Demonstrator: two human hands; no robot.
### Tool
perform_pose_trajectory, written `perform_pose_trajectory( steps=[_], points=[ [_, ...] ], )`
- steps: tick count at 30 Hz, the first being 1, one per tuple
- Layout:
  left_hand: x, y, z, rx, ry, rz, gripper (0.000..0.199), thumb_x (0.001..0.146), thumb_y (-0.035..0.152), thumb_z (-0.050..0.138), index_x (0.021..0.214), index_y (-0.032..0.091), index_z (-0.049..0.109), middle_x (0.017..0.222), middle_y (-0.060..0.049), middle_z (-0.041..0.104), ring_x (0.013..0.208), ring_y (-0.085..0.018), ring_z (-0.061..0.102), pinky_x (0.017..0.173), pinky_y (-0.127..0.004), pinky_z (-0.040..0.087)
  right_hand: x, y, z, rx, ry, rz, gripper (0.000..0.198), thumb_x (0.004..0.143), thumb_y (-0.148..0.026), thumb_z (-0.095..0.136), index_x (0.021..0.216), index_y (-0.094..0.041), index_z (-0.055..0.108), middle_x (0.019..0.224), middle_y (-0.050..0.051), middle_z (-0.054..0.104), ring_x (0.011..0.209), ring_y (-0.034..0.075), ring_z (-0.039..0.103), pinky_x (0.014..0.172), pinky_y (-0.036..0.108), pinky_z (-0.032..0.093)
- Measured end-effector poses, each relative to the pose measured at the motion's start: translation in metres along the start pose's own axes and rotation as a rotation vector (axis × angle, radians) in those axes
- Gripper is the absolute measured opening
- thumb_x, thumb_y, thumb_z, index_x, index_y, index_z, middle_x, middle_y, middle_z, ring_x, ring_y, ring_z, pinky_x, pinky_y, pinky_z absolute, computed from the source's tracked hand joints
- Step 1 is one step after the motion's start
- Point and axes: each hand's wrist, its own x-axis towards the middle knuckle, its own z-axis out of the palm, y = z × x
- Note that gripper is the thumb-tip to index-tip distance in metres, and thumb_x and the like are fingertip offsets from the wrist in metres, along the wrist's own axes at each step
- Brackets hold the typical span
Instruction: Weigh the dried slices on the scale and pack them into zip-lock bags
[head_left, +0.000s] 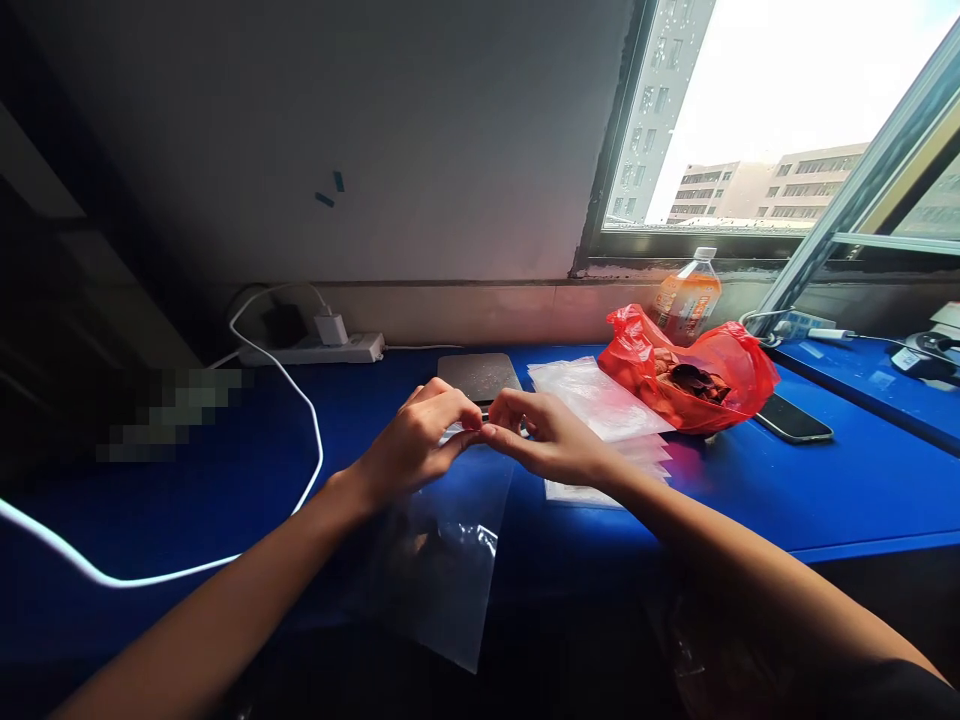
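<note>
A clear plastic bag [457,560] hangs from my two hands, its lower part dangling over the table's front edge. My left hand [427,430] pinches the bag's top edge with thumb and fingers. Right beside it, my right hand [547,430] is closed on the same edge, the two thumbs almost meeting. Just behind the hands lies a flat grey plate-like thing [480,374], partly covered by my fingers. A stack of clear plastic bags [592,400] rests to the right of my right hand.
A red plastic bag [754,375] with brown, dried-looking pieces stands on the blue table [885,480]. Near it are a phone [799,418] and an orange drink bottle [688,300]. On the left, a white cable [318,440] loops near a power strip [364,347].
</note>
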Motion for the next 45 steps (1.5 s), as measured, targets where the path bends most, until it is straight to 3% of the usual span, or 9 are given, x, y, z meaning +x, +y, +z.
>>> perform_pose_trajectory(
  steps=[15, 20, 27, 34, 40, 45],
  points=[
    [-0.001, 0.002, 0.0, 0.014, -0.136, -0.083, 0.009, 0.091, 0.023, 0.055, 0.086, 0.019, 0.062, 0.085, -0.003, 0.065, 0.087, -0.02, 0.05, 0.081, -0.036, 0.041, -0.001, 0.004, -0.002, -0.174, -0.145, -0.026, 0.01, 0.08, -0.017, 0.059, 0.08, -0.02, 0.05, 0.076, -0.001, 0.059, 0.064, 0.01, 0.049, 0.06, 0.023, 0.035],
    [0.002, 0.004, -0.009, -0.081, -0.181, -0.072, 0.009, 0.088, 0.025, 0.058, 0.082, 0.019, 0.061, 0.092, -0.004, 0.06, 0.091, -0.02, 0.049, 0.081, -0.034, 0.043, 0.0, 0.005, -0.003, -0.088, -0.175, -0.048, 0.02, 0.079, -0.022, 0.061, 0.073, -0.02, 0.042, 0.068, -0.004, 0.05, 0.059, 0.008, 0.039, 0.054, 0.022, 0.029],
    [0.004, 0.002, -0.024, -0.209, -0.311, -0.08, 0.013, 0.085, 0.027, 0.061, 0.078, 0.018, 0.057, 0.098, -0.006, 0.057, 0.092, -0.018, 0.051, 0.079, -0.031, 0.046, 0.0, 0.007, -0.003, -0.031, -0.228, -0.128, 0.024, 0.081, -0.026, 0.064, 0.074, -0.02, 0.041, 0.068, -0.005, 0.046, 0.059, 0.008, 0.037, 0.054, 0.022, 0.03],
    [0.006, 0.007, -0.027, -0.397, -0.443, -0.136, 0.012, 0.079, 0.024, 0.064, 0.077, 0.017, 0.055, 0.096, -0.004, 0.055, 0.09, -0.017, 0.053, 0.081, -0.03, 0.045, -0.001, 0.001, -0.01, 0.195, -0.33, -0.11, 0.03, 0.08, -0.033, 0.068, 0.072, -0.019, 0.043, 0.064, -0.007, 0.039, 0.058, 0.007, 0.033, 0.052, 0.022, 0.026],
    [0.011, 0.012, -0.032, -0.714, -0.463, -0.156, 0.023, 0.078, 0.034, 0.064, 0.07, 0.017, 0.052, 0.087, -0.003, 0.054, 0.084, -0.017, 0.052, 0.078, -0.03, 0.044, -0.002, -0.002, -0.017, 0.447, -0.298, -0.036, 0.044, 0.078, -0.044, 0.072, 0.065, -0.019, 0.037, 0.064, -0.007, 0.031, 0.059, 0.007, 0.028, 0.054, 0.024, 0.022],
    [0.009, 0.007, -0.036, -0.899, -0.388, -0.213, 0.035, 0.077, 0.044, 0.065, 0.063, 0.016, 0.049, 0.084, -0.003, 0.054, 0.073, -0.015, 0.049, 0.065, -0.027, 0.041, -0.001, 0.005, -0.027, 0.554, -0.132, -0.027, 0.047, 0.078, -0.043, 0.073, 0.062, -0.02, 0.035, 0.065, -0.005, 0.035, 0.062, 0.009, 0.031, 0.056, 0.025, 0.024]
  ],
)
